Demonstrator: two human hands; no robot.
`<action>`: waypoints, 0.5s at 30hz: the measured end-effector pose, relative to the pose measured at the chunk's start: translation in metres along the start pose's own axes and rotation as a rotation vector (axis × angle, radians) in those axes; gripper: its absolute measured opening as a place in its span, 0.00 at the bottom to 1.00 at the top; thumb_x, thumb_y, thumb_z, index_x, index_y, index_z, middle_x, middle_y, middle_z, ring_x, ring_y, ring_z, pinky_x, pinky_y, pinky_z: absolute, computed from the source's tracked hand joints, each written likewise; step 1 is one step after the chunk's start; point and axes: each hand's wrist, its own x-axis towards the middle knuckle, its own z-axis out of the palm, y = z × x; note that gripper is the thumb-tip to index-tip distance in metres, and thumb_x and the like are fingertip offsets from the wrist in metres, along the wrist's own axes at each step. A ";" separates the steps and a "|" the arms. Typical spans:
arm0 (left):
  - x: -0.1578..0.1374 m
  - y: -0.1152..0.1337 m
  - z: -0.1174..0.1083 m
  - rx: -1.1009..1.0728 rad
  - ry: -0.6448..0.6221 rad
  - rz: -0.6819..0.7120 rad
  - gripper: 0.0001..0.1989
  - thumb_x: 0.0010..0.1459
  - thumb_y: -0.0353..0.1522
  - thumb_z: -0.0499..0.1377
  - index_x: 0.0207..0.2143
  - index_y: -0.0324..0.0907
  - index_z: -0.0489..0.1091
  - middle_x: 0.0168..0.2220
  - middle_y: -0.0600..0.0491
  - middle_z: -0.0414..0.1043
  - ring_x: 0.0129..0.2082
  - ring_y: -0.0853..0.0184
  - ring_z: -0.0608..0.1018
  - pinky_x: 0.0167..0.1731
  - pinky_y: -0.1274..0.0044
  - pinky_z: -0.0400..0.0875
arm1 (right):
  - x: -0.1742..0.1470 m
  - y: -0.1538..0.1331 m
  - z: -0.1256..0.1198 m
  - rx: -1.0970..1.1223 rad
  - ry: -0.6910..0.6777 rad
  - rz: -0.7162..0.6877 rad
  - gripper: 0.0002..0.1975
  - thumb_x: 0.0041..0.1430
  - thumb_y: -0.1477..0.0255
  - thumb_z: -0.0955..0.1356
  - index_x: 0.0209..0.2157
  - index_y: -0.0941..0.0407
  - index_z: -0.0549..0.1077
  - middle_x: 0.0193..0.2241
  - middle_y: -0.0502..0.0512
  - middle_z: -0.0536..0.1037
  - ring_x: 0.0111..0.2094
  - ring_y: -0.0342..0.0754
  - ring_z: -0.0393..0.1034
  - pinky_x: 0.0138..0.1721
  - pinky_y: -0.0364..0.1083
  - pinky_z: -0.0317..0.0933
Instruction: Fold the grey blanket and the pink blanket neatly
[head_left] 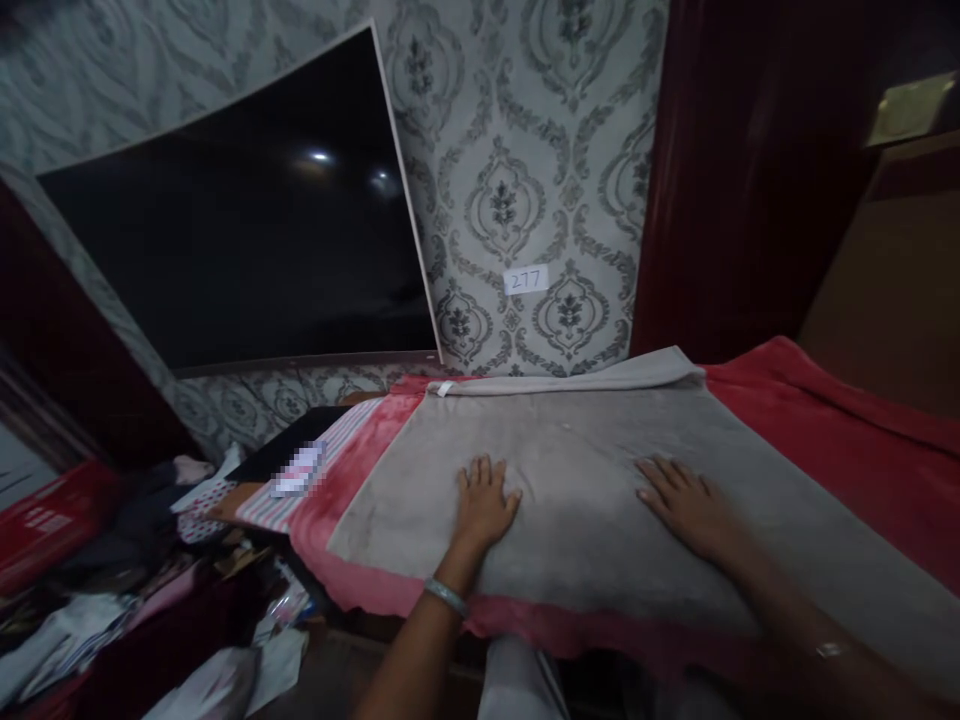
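Observation:
A grey plush cloth (pixel 577 570) lies spread out, its far edge folded over and a small white tag (pixel 444 389) at the far left corner. My left hand (pixel 486 505) rests palm down on its left half, fingers spread, with a bracelet at the wrist. Flat on the right half is my right hand (pixel 686 510), its fingers apart too. Neither hand holds anything. Beneath the grey cloth lies a red plush cloth (pixel 840 440), which shows on both sides and hangs over the near edge.
Left of the cloths are a striped cloth (pixel 349 440) and a small packet (pixel 298 470) on the table. A large dark screen (pixel 262 220) stands behind. Clothes and bags (pixel 82 640) are heaped at lower left. A cardboard box (pixel 892 260) stands at right, near a dark red panel (pixel 720 180).

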 end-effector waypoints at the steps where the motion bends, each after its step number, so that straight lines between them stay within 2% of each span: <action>1: -0.001 0.000 0.000 -0.014 -0.004 0.001 0.34 0.66 0.47 0.48 0.69 0.41 0.53 0.71 0.38 0.47 0.71 0.48 0.50 0.67 0.50 0.43 | -0.001 0.001 0.003 -0.002 -0.003 0.002 0.35 0.65 0.53 0.51 0.67 0.53 0.61 0.67 0.60 0.58 0.68 0.62 0.51 0.63 0.67 0.49; 4: 0.002 -0.005 -0.001 -0.031 -0.026 0.024 0.35 0.65 0.49 0.47 0.69 0.42 0.53 0.71 0.38 0.46 0.71 0.47 0.49 0.66 0.49 0.43 | -0.001 0.005 0.007 0.016 0.004 0.007 0.36 0.63 0.52 0.51 0.67 0.52 0.61 0.68 0.59 0.58 0.67 0.63 0.51 0.63 0.67 0.50; 7: 0.013 -0.026 -0.009 -0.010 -0.064 0.052 0.34 0.66 0.50 0.46 0.69 0.45 0.55 0.71 0.40 0.47 0.71 0.49 0.51 0.66 0.50 0.44 | 0.001 0.008 0.012 0.040 0.022 0.015 0.37 0.62 0.50 0.52 0.66 0.51 0.61 0.67 0.59 0.60 0.67 0.63 0.52 0.63 0.67 0.50; 11: 0.029 -0.083 -0.029 0.069 -0.082 -0.093 0.32 0.67 0.48 0.45 0.68 0.46 0.56 0.71 0.44 0.50 0.70 0.50 0.53 0.66 0.51 0.46 | 0.001 0.012 0.021 0.059 0.046 0.015 0.38 0.61 0.49 0.51 0.66 0.52 0.62 0.67 0.60 0.60 0.67 0.64 0.52 0.62 0.67 0.51; 15: 0.023 -0.143 -0.043 0.151 -0.044 -0.307 0.31 0.68 0.47 0.44 0.68 0.44 0.56 0.70 0.44 0.52 0.70 0.50 0.54 0.65 0.52 0.49 | 0.000 0.016 0.026 0.078 0.067 0.000 0.39 0.60 0.47 0.50 0.65 0.52 0.63 0.66 0.60 0.61 0.67 0.64 0.52 0.62 0.67 0.51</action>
